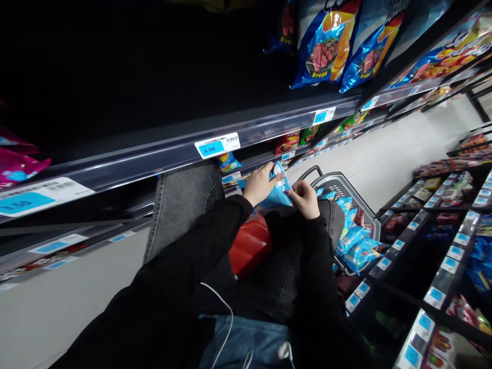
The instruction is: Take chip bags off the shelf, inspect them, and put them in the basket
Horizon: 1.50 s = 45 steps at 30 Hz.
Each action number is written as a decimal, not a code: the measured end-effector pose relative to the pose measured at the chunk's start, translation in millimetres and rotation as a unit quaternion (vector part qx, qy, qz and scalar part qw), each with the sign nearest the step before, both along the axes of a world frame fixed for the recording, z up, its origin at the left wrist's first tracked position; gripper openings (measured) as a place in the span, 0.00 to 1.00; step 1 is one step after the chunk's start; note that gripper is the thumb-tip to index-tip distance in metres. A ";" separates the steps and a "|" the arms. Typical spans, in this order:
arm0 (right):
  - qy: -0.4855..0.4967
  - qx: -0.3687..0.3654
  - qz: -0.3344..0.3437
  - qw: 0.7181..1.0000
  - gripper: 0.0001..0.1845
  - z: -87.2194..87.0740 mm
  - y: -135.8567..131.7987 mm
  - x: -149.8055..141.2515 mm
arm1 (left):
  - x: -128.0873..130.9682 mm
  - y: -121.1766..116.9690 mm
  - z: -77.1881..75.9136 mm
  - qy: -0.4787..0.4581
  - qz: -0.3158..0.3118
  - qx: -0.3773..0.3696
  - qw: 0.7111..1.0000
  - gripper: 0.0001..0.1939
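Note:
Between my two hands, above my bent knees, is a light blue snack bag (280, 195). My left hand (261, 183) grips the bag's left side and top, thumb across its front. At the right edge of the bag, my right hand (306, 199) pinches it with bent fingers. Just below the bag, a red shiny object (250, 245) sits between my legs; its kind I cannot make out. To the right of my right hand stands a grey shopping basket (374, 220) holding several blue snack bags (351, 238).
A dark shelf (169, 138) with price tags runs across in front of me. Large blue chip bags (323, 48) stand on it at the upper right, a pink bag (23, 161) at the far left. More shelving (418, 230) lines the right. A white cable (226, 307) hangs over my lap.

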State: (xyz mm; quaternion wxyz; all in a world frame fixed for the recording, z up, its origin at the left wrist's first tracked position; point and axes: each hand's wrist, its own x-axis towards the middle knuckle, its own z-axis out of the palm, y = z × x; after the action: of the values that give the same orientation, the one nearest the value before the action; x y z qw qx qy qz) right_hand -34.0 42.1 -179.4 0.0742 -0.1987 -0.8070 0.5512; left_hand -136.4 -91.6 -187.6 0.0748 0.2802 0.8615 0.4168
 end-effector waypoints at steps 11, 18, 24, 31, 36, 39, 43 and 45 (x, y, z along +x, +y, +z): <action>0.005 0.172 -0.051 0.984 0.12 -1.0 -12.3 -2.5 | 7.3 -0.3 1.1 0.078 0.036 -0.043 0.995 0.19; -0.009 0.121 -0.057 0.991 0.12 -0.9 -13.6 -3.6 | 8.2 0.3 2.1 0.076 0.059 -0.072 0.993 0.18; -0.013 0.091 -0.057 0.994 0.13 -1.0 -15.8 -1.9 | 8.7 -0.8 6.1 0.063 0.068 -0.102 0.990 0.20; -0.052 -0.059 -0.025 0.997 0.16 3.1 -14.1 -1.1 | 10.9 -0.4 7.8 0.049 0.062 -0.118 0.990 0.20; -0.002 -0.031 -0.010 0.999 0.15 6.5 -12.0 -1.4 | 10.0 -0.8 8.3 0.050 0.062 -0.116 0.990 0.21; 0.020 -0.031 -0.012 0.999 0.14 5.6 -13.0 -1.5 | 7.3 -0.3 2.9 0.046 0.059 -0.096 0.993 0.22; 0.007 -0.103 -0.027 0.994 0.15 -0.4 -12.2 -1.3 | 7.2 0.4 -5.6 0.103 0.046 0.009 0.994 0.24; 0.004 -0.146 -0.039 0.988 0.16 -3.2 -9.8 -1.0 | 9.8 0.2 -6.1 0.166 0.001 0.051 0.985 0.23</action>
State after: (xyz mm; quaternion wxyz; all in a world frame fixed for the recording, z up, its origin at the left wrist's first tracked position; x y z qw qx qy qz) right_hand -35.0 32.3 -182.5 0.0689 -0.2365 -0.7092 0.6606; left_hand -126.6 -91.3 -193.6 -0.0844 0.3479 0.8401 0.4075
